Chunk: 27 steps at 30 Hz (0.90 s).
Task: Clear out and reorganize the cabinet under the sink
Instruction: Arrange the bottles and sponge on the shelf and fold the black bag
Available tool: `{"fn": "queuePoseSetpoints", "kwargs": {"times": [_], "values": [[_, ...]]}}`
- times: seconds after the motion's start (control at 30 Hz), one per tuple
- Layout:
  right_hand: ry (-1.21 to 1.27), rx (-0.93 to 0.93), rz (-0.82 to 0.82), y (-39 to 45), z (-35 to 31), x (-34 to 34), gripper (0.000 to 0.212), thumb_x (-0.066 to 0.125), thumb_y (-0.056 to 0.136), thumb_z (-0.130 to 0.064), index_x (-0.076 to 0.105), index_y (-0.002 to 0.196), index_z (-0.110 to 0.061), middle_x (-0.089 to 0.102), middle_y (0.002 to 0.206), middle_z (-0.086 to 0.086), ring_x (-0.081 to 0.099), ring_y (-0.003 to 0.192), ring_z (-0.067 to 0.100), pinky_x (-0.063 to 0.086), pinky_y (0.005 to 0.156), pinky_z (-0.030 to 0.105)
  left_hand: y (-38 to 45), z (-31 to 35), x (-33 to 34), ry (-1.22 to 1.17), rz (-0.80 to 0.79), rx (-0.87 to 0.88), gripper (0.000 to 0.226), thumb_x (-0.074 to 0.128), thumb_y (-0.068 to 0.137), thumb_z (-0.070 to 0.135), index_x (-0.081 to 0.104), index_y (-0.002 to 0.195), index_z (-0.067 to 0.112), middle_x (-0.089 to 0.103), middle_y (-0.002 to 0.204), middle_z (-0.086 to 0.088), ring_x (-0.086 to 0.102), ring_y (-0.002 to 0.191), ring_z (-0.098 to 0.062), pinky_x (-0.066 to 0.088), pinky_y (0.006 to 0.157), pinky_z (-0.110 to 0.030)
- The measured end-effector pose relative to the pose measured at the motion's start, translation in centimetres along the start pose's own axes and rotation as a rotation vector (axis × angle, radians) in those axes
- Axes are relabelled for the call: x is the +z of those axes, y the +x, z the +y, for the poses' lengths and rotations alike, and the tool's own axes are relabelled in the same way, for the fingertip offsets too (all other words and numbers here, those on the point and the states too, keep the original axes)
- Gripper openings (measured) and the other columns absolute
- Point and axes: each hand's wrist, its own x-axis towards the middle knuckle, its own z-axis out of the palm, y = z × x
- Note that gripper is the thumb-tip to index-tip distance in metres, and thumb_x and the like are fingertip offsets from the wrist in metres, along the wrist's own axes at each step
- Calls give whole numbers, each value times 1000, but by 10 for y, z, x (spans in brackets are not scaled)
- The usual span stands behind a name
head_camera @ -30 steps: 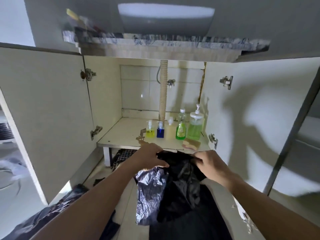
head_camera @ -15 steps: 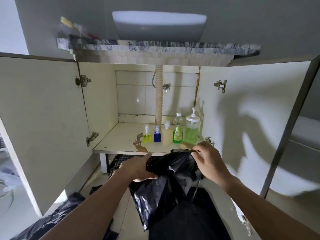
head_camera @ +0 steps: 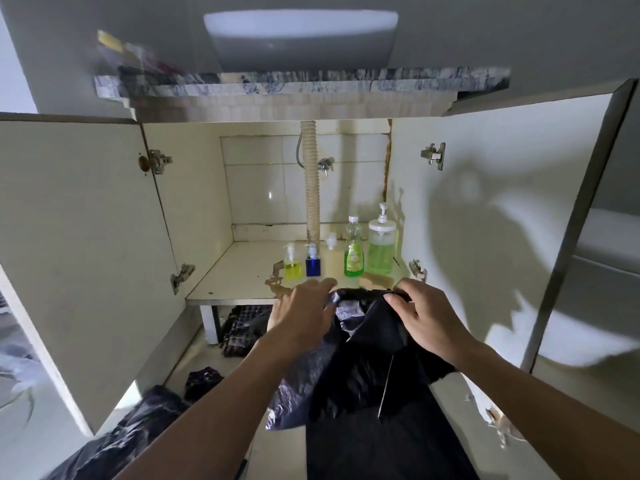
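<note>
Black plastic fills the lower middle of the view: a bin bag [head_camera: 367, 368] held up in front of the open cabinet [head_camera: 214, 268], just below the front edge of its floor. The left hand [head_camera: 301, 317] grips the bag's top edge on the left with fingers curled over it, and the right hand [head_camera: 429, 317] pinches the same edge on the right, so the bag hangs down between the two forearms. On the cabinet floor behind, to the right of the ribbed drain hose [head_camera: 311, 181], stand a yellow pump bottle [head_camera: 292, 266], a blue pump bottle [head_camera: 313, 263], a pale bottle [head_camera: 333, 258], a green dish-soap bottle [head_camera: 353, 251] and a large green pump dispenser [head_camera: 382, 247], close together in a row. Both doors stand wide open. A dark checked cloth [head_camera: 242, 327] lies on the floor under the cabinet.
</note>
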Motion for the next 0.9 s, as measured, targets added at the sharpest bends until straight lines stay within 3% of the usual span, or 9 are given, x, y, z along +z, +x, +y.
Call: {"fn": "queuePoseSetpoints", "kwargs": {"times": [0.13,0.23,0.33,0.4,0.5,0.63,0.73,0.83,0.9], "values": [[1,-26,10,1,-2,2,8,64,86,-4,71,90,-5,63,82,-8,50,74,-7,33,70,-6,-2,-2,9,-245,-160,82,44,63,87,39,56,129,30,57,120,1,58,105,-18,49,93,-38],[-30,-32,14,-1,-4,5,11,63,82,-9,70,83,0,68,80,7,51,76,0,28,75,-10,-1,-7,7,-345,-46,71,31,70,84,29,69,114,20,62,107,-3,55,84,-11,46,75,-22],[4,-40,39,0,-3,6,7,67,81,-3,68,85,3,60,78,0,49,75,0,32,71,-8,-5,-11,4,-327,-192,83,40,74,81,29,65,118,17,65,103,0,53,85,-10,34,67,-12],[26,-50,30,0,-5,5,7,69,81,2,66,86,5,55,82,-7,50,75,-11,34,69,-8,-9,-15,7,-311,-276,54,43,74,81,29,63,121,17,65,107,0,53,90,-11,34,70,-19],[40,-58,-36,-3,-3,7,9,69,81,4,60,85,6,51,79,-15,49,71,-27,34,68,-6,-7,-27,9,-300,-214,-19,24,67,87,23,66,106,9,64,98,-2,52,88,-13,33,68,-21],[-48,20,-153,-8,6,15,12,63,89,-12,53,91,-5,44,56,-19,52,52,-9,31,52,16,-5,-36,10,-301,-97,-103,11,60,91,19,63,97,10,66,94,-8,56,78,-21,41,62,-26],[-79,47,-142,-7,13,22,23,63,90,-21,53,103,-6,42,52,-18,52,47,-3,31,46,14,-3,-38,12,-267,-51,-108,12,58,92,23,65,101,18,68,93,-9,62,80,-24,52,73,-36],[8,175,-381,-10,11,26,57,66,78,-56,49,118,-20,66,76,-3,63,62,5,53,62,27,-3,-34,11,-288,-3,-88,11,58,92,21,66,98,19,69,87,-5,63,78,-22,55,74,-40],[50,293,-567,-9,12,25,51,76,68,-51,58,106,-22,70,89,-5,67,81,11,52,75,28,-2,-31,8,-281,46,-42,9,60,91,22,66,96,18,68,87,-2,63,78,-21,55,73,-39]]}}
